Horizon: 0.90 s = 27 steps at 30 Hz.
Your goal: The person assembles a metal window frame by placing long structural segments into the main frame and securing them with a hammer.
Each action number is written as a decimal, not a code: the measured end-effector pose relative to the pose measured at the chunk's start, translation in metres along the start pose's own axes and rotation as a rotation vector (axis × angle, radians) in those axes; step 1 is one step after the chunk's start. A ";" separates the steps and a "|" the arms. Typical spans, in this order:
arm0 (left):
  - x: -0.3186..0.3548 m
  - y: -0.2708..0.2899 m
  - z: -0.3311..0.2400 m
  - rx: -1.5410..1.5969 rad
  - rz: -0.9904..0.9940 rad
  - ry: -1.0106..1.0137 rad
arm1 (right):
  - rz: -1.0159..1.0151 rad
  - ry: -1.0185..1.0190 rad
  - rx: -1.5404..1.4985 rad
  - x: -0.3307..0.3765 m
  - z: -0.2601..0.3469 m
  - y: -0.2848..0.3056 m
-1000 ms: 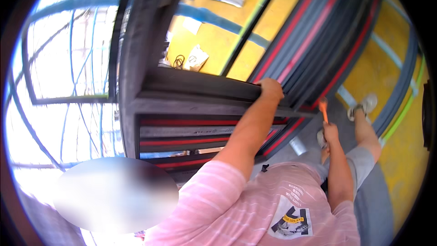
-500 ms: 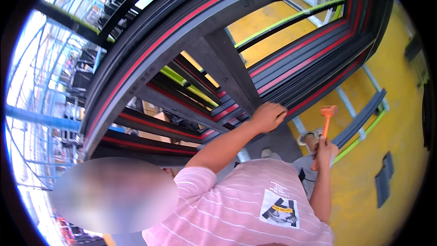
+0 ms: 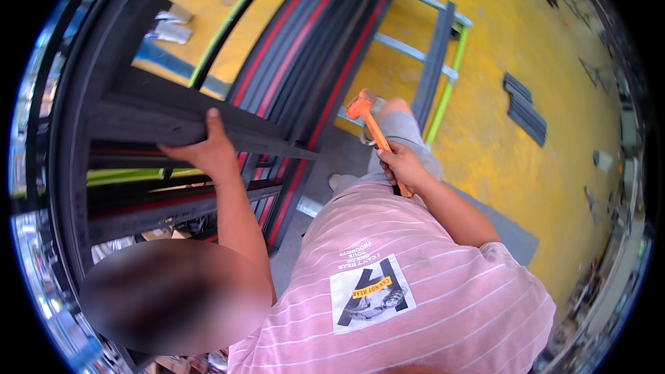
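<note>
My left hand (image 3: 211,152) is on a dark crossbar (image 3: 256,135) of a large window-like frame, gripping its edge. One digit lies over the bar's face and another stretches along its lower edge; the remaining fingers are hidden behind it. In my right hand (image 3: 405,168) is a hammer with an orange handle (image 3: 377,135) and an orange head (image 3: 360,104), held in front of my body with the head pointing up and away. The frame's dark side rail (image 3: 69,145) runs along the left. Red-striped dark profiles (image 3: 305,41) lie stacked beyond the crossbar.
Below and right of the frame stands a low rack with pale blue bars (image 3: 398,48) and a green edge (image 3: 447,86), carrying a dark grey strip (image 3: 435,62). Dark pieces (image 3: 525,109) lie on the yellow floor (image 3: 485,152). A grey mat (image 3: 499,225) is at my right.
My view has swung, so the frame sits further left. My left hand, earlier curled near the crossbar's lower end, now grips further along the bar. The hammer stays in my right hand.
</note>
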<state>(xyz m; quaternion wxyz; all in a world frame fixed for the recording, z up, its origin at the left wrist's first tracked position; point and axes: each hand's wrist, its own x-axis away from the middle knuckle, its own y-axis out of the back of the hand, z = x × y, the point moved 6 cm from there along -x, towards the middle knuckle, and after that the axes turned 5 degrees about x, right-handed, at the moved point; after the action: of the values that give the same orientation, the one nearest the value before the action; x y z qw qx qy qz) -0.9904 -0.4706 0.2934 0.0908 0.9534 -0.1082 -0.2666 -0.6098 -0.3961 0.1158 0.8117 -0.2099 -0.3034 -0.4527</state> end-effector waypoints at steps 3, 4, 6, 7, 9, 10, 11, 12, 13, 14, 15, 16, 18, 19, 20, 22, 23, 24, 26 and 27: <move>-0.001 -0.011 0.006 0.001 -0.057 -0.019 | -0.122 0.000 -0.051 0.025 -0.015 0.029; 0.002 -0.013 0.010 -0.040 -0.047 -0.022 | -0.161 0.001 -0.035 0.033 -0.022 0.038; -0.001 -0.017 0.018 -0.169 -0.045 -0.032 | -0.371 -0.046 0.043 0.051 -0.024 0.067; -0.001 -0.018 0.016 -0.065 -0.038 -0.067 | -0.418 -0.052 0.067 0.052 -0.031 0.079; -0.011 -0.027 0.026 0.037 -0.034 -0.187 | -0.431 -0.046 -0.007 0.041 -0.032 0.091; -0.010 -0.022 0.032 0.021 -0.030 -0.274 | -0.395 -0.060 0.002 0.030 -0.031 0.094; -0.007 -0.020 0.033 0.038 -0.034 -0.274 | -0.365 -0.082 0.016 0.023 -0.032 0.098; -0.006 -0.017 0.027 0.059 -0.035 -0.272 | -0.340 -0.106 0.030 0.017 -0.030 0.098; 0.004 -0.024 -0.004 -0.584 0.135 -0.519 | -0.312 -0.141 0.063 0.010 -0.027 0.099; 0.006 -0.020 -0.008 -0.590 0.105 -0.522 | -0.252 -0.158 0.148 -0.003 -0.025 0.097; 0.009 -0.015 -0.011 -0.598 0.072 -0.521 | -0.188 -0.172 0.238 -0.019 -0.029 0.098; 0.001 0.007 0.009 0.030 -0.200 -0.331 | -0.108 -0.184 0.340 -0.037 -0.030 0.093; 0.004 0.005 0.011 0.017 0.005 -0.174 | -0.016 -0.170 0.531 -0.067 -0.039 0.092; 0.013 0.007 0.005 -0.128 -0.088 -0.250 | 0.058 -0.163 0.641 -0.081 -0.049 0.092; 0.024 -0.007 0.017 -0.104 0.117 -0.144 | 0.105 -0.149 0.761 -0.096 -0.060 0.106; 0.056 0.002 0.018 -0.234 -0.109 -0.243 | 0.205 -0.145 0.951 -0.128 -0.074 0.104; 0.079 0.003 0.032 -0.340 -0.032 -0.102 | 0.237 -0.174 1.026 -0.133 -0.076 0.104; 0.107 0.009 0.051 -0.428 0.026 0.037 | 0.321 -0.097 1.179 -0.145 -0.069 0.099; 0.200 0.039 0.103 -0.622 0.418 0.224 | 0.476 0.028 1.447 -0.153 -0.069 0.087; 0.250 0.058 0.122 -0.706 0.553 0.245 | 0.512 0.038 1.539 -0.162 -0.066 0.087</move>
<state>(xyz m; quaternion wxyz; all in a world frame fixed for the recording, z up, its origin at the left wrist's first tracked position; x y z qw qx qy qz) -0.8554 -0.6037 0.0823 0.4895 0.8240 -0.2495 -0.1382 -0.5811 -0.2944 -0.0483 0.8121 0.3520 -0.4586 0.0791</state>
